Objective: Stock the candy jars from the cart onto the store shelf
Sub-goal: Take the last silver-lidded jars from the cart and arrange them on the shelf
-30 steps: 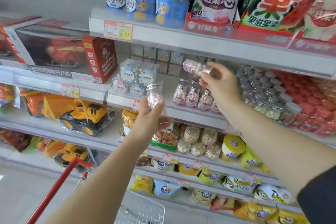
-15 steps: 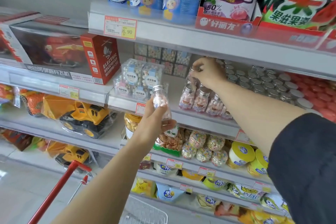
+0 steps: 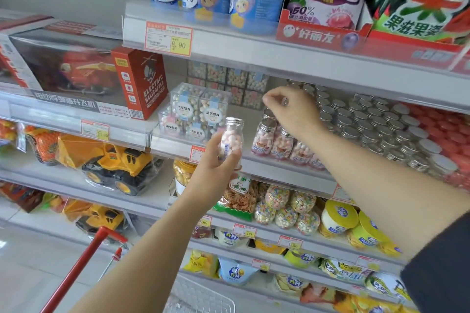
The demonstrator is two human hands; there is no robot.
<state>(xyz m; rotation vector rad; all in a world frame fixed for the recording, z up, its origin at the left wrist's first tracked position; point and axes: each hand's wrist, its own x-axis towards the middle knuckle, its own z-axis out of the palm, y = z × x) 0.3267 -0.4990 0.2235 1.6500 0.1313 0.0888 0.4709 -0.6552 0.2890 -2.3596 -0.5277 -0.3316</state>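
Head view: silver-capped pink-candy jar [image 3: 231, 140] in grasp of left hand [image 3: 215, 164]; right hand [image 3: 290, 112] unclear.

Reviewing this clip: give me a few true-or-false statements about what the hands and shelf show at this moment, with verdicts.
1. The left hand holds a candy jar upright, silver cap on top. True.
2. That jar holds green candies. False: they are pink and white.
3. The right hand is over the silver-capped jars on the shelf. True.
4. The electric helicopter box stands to the right of those jars. False: it stands to their left.
5. The cart handle is blue. False: it is red.
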